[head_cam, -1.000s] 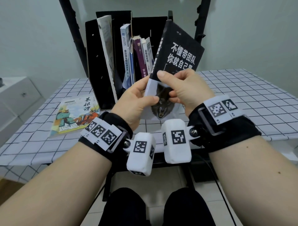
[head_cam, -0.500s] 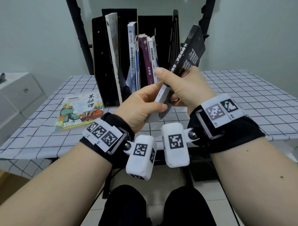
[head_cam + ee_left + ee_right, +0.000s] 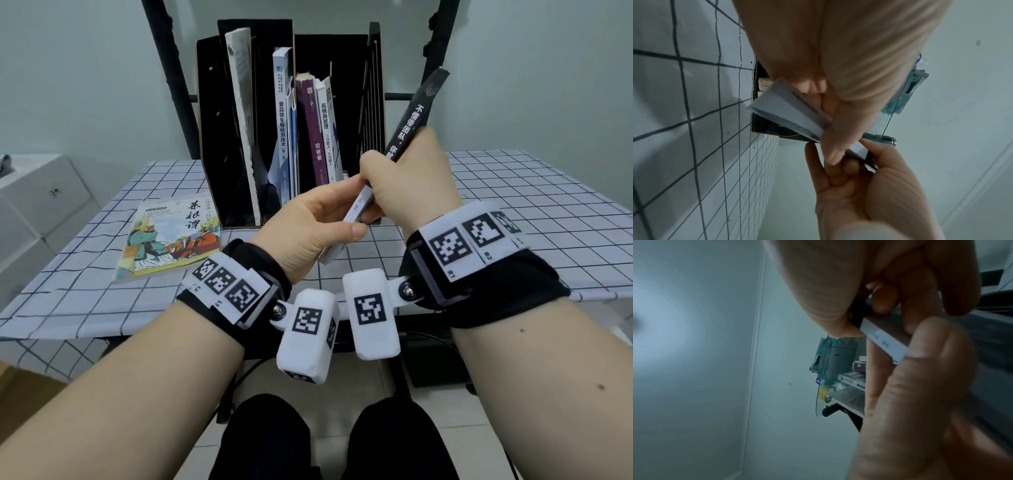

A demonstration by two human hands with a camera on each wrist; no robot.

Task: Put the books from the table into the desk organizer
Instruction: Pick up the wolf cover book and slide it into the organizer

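Head view, held book: black book (image 3: 409,132) right of centre, spine toward the camera, tilted with its top toward the upper right, lifted off the table
Head view, hands: right hand (image 3: 407,178) curled round the book's middle; left hand (image 3: 310,228) pinches its pale lower end between thumb and fingers
Head view, what changed: a second ago the front cover faced the camera; half a second ago it was half turned; now it stands edge-on, so the book looks lined up to slide spine-out into a slot
Head view, goal: desk organizer (image 3: 371,85) at upper centre already holds several upright books; its right-hand slot, just behind the hands, looks free
Head view, left to do: illustrated book (image 3: 171,236) lies flat on the checked table (image 3: 513,192), left of centre, untouched
Left wrist view: left thumb and fingers clamp the book's pale corner in mid-frame, the right hand's fingers closing on it from below; checked cloth fills the left side
Right wrist view: right fingers wrap the book at upper right, with the left thumb pressed on its white edge; shelf clutter behind is blurred
Judgement: one book in hand, one more waiting
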